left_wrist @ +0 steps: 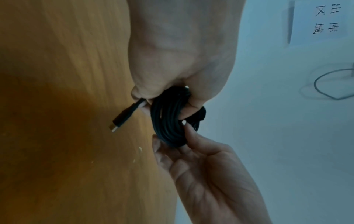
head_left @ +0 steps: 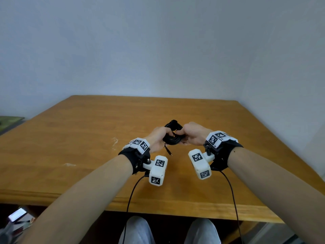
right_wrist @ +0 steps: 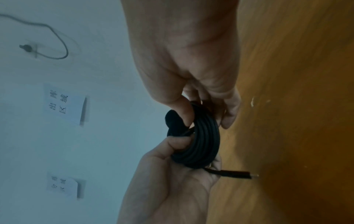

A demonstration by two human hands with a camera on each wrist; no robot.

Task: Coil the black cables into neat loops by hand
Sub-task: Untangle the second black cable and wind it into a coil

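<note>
A black cable coil (head_left: 173,139) of several tight loops is held above the middle of the wooden table (head_left: 79,138). My left hand (head_left: 164,137) grips its left side, fingers curled round the loops (left_wrist: 168,121). My right hand (head_left: 181,133) pinches the right side between thumb (right_wrist: 184,110) and fingers. A short free end with a metal-tipped plug (head_left: 169,153) hangs below the left hand (right_wrist: 172,174) and shows in both wrist views (left_wrist: 119,120). A thicker black tab (right_wrist: 172,119) sticks out at the coil's far side.
White scuff marks (head_left: 115,140) dot the tabletop left of the hands. Wrist-camera leads (head_left: 133,191) hang over the near table edge. A lit phone (head_left: 16,214) lies low at the left. Paper labels (right_wrist: 63,104) and a grey wire (left_wrist: 325,84) are on the wall.
</note>
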